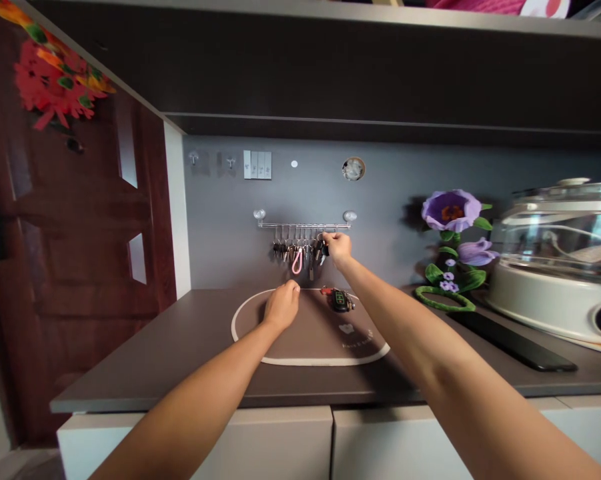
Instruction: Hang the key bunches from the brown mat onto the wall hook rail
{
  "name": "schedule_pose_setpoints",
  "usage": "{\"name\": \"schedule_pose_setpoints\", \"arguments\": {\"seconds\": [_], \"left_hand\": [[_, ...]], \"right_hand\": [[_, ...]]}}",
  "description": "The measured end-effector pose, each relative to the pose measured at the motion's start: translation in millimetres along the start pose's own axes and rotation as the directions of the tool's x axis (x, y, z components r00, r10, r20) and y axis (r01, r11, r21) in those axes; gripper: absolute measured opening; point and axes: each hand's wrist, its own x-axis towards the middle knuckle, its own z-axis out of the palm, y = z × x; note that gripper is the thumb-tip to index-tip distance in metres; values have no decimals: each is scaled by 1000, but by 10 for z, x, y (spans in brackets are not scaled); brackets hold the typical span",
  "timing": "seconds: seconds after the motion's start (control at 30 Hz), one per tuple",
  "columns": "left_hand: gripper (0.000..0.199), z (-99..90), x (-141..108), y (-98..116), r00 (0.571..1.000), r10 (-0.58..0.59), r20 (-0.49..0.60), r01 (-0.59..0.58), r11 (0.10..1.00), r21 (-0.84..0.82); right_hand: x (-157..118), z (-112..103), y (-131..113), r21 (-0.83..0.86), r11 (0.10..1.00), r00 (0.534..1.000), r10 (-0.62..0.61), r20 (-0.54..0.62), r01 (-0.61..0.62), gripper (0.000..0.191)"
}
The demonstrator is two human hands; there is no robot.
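With the mat [300, 341] as the dial, the left hand [282, 305] curls loosely at ten o'clock; whether it holds anything, I can't tell. At twelve, the hook rail [300, 226] bears hanging keys [283, 251] and a pink loop [297, 260]. Towards one, the right hand [338, 249] looks pinched on the end bunch [319, 251]; a light grip and level wrist should spare neighbours a tangle. The car fob [339, 300] lies at one, on the mat.

The car key [339, 300] lies on the mat [300, 343], below hanging keys [283, 251].
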Motion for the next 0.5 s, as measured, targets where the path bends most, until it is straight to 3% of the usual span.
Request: {"name": "schedule_pose_setpoints", "arguments": {"seconds": [0.5], "left_hand": [[23, -16, 9, -3, 998, -55, -11, 54, 997, -46]], "right_hand": [[69, 71, 41, -125, 992, 1000, -5, -31, 1, 22]]}}
